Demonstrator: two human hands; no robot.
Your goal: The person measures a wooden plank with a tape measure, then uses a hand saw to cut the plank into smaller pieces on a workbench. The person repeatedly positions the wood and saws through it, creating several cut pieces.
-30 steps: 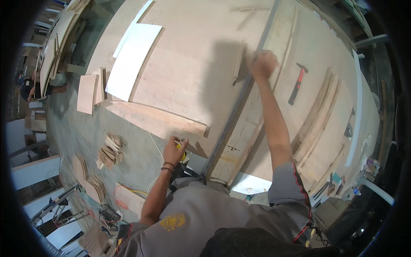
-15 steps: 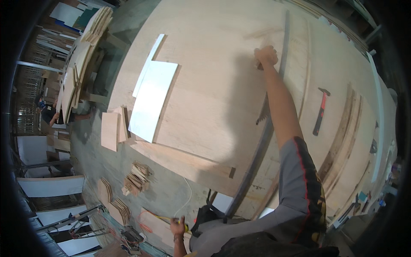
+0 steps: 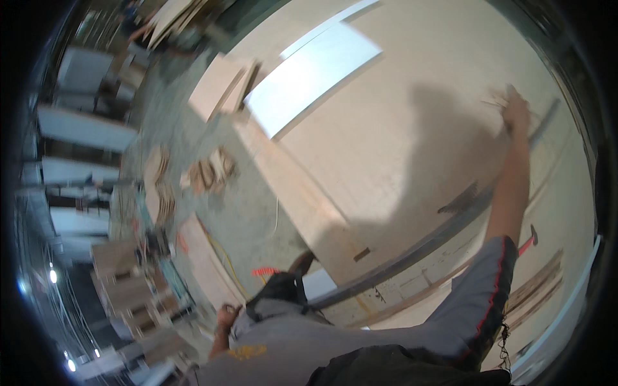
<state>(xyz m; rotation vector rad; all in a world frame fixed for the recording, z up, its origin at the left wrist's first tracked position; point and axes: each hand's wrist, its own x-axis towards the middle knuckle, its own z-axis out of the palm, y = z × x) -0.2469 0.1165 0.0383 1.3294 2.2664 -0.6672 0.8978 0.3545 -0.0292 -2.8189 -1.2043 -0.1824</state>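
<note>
My right hand (image 3: 515, 114) reaches out over the far right of a large light-brown wood sheet (image 3: 380, 122), its fingers closed. A thin, pale, wood-coloured piece (image 3: 494, 100) sticks out to its left, too smeared by motion to tell its exact kind. Below that hand, by a long dark straight bar (image 3: 412, 248), lies a dark toothed piece like a saw blade (image 3: 458, 198). My left hand (image 3: 226, 316) hangs low by my waist, fingers loosely curled, with nothing visible in it. Partly behind my right forearm is a hammer with a red handle (image 3: 529, 243).
A white panel (image 3: 315, 77) and a narrower white strip lie on the sheet's far side. Small boards (image 3: 219, 87) rest at its left corner. On the floor are a heap of wood offcuts (image 3: 209, 170) and curved stacked pieces (image 3: 158, 186). Another person (image 3: 136, 29) stands far left.
My view has swung, so the sheet and panel appear farther right and turned. My right arm is still stretched out, the pale piece still at its hand. My left hand stays low at my side.
</note>
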